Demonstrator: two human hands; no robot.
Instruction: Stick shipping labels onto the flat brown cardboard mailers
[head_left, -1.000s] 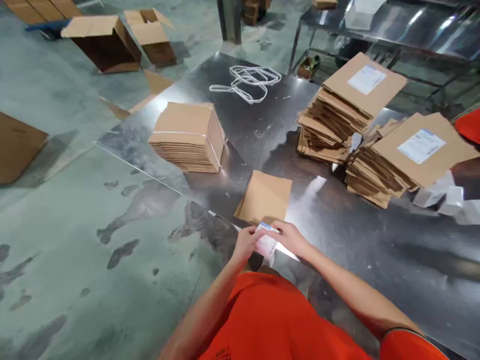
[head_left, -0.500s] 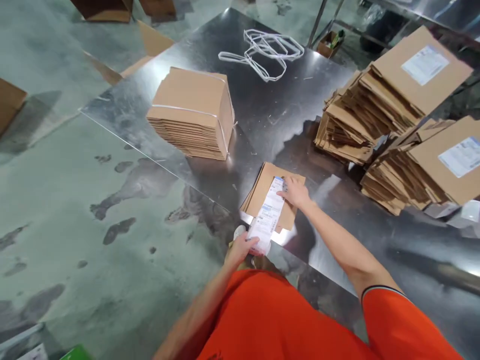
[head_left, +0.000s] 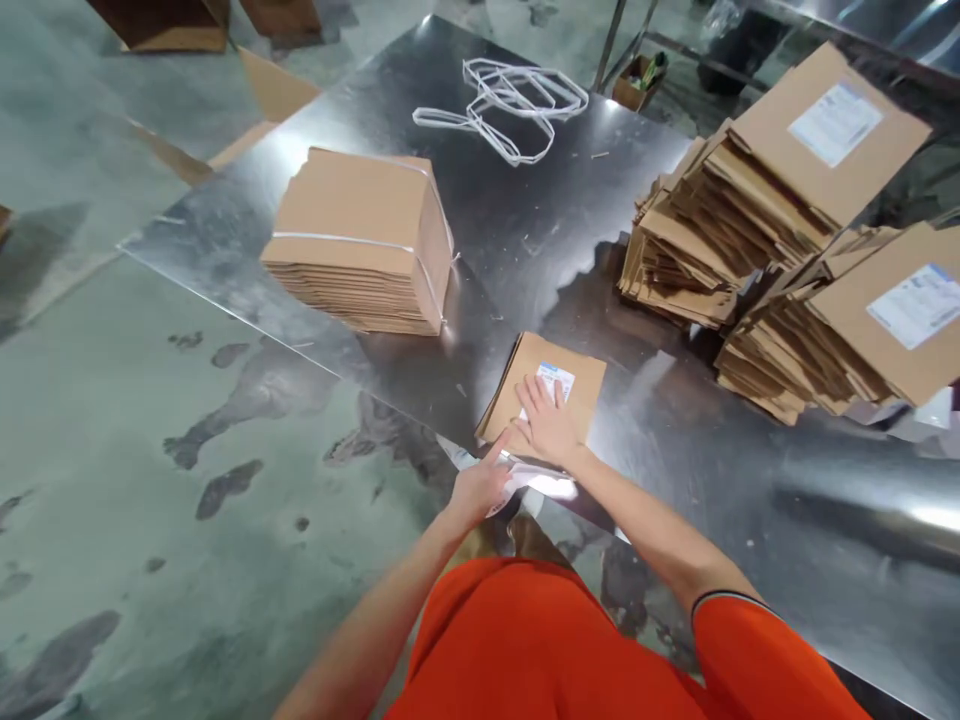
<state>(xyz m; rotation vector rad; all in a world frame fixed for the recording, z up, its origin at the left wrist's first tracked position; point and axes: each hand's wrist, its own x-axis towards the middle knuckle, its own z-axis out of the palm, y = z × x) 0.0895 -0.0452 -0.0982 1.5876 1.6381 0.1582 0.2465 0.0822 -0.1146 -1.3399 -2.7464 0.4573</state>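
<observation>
My right hand (head_left: 551, 430) lies spread over the label (head_left: 556, 372) on the cardboard mailer (head_left: 586, 385). My left hand (head_left: 480, 490) holds the white strip (head_left: 519, 480) at the mailer's near edge.

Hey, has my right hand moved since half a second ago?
Yes. Judged against the strapped cardboard bundle, your right hand has moved left and nearer your body, and now lies over part of the printed label.

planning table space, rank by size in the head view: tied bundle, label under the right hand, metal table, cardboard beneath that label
1. Metal table
2. Tied bundle
3. Cardboard
4. Label, partly covered by the right hand
</observation>
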